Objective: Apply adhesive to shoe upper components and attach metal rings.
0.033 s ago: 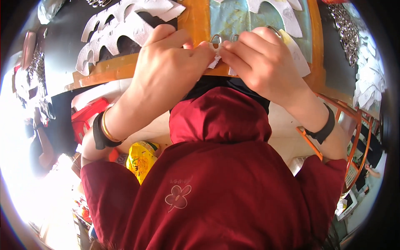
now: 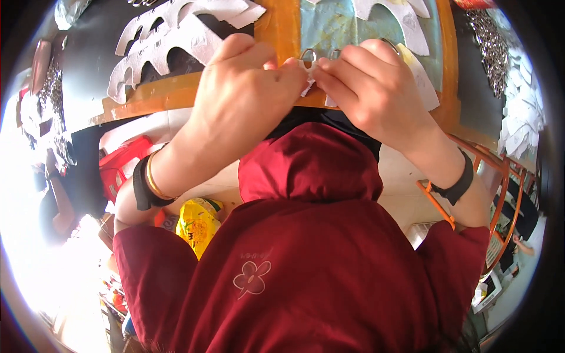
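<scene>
- Your left hand is bent in, its thumb and finger pinching a small white piece.
- Your right hand is curled too, and its fingertips pinch the same piece from the other side.
- That white piece is between your two hands, at the near edge of the table. A metal ring sticks up at its top.
- Near your left hand, big white cut sheets with round gaps lie on the table.
- More white sheet lies just beside your right hand.
- Far to your right is a heap of shiny metal bits.
- Down to your left is a yellow bag.
</scene>
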